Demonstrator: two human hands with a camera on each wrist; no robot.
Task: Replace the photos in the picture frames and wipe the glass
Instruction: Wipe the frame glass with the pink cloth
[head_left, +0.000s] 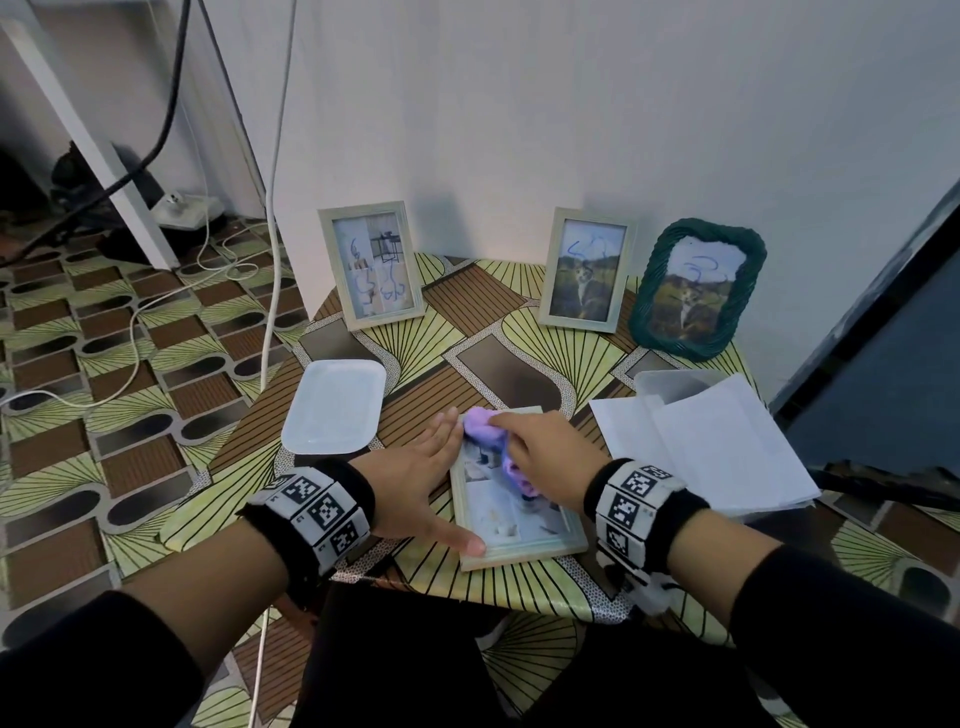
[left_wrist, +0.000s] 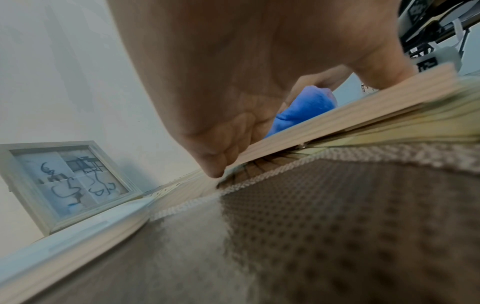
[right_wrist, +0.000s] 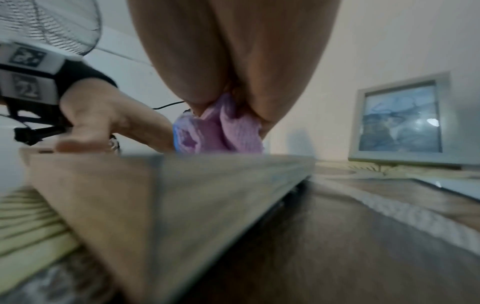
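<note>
White oblong plastic tray (head_left: 335, 406) lies at the left of the desk (head_left: 467, 306), which wears a green-and-brown patterned cover. Far behind it a pale wooden frame with blue scribbles on its glass (head_left: 370, 264) stands upright against the wall. Left hand (head_left: 415, 486) lies flat, fingers straight, along the left edge of a pale wooden picture frame lying flat (head_left: 519, 525) at the near middle of the desk; thumb tip on its near left corner. Right hand (head_left: 548, 460) is bunched around a crumpled purple cloth (head_left: 485, 428), pressing it onto the glass; the hand hides most of the cloth and the photo's upper part. Photo content too blurred to read. Far right: a second pale frame with a cat photo (head_left: 587, 270) and a dark green woven frame (head_left: 696, 288), both scribbled on. Right: white paper sheets (head_left: 727, 441) covering a clear container (head_left: 670, 382), which is mostly hidden.
</note>
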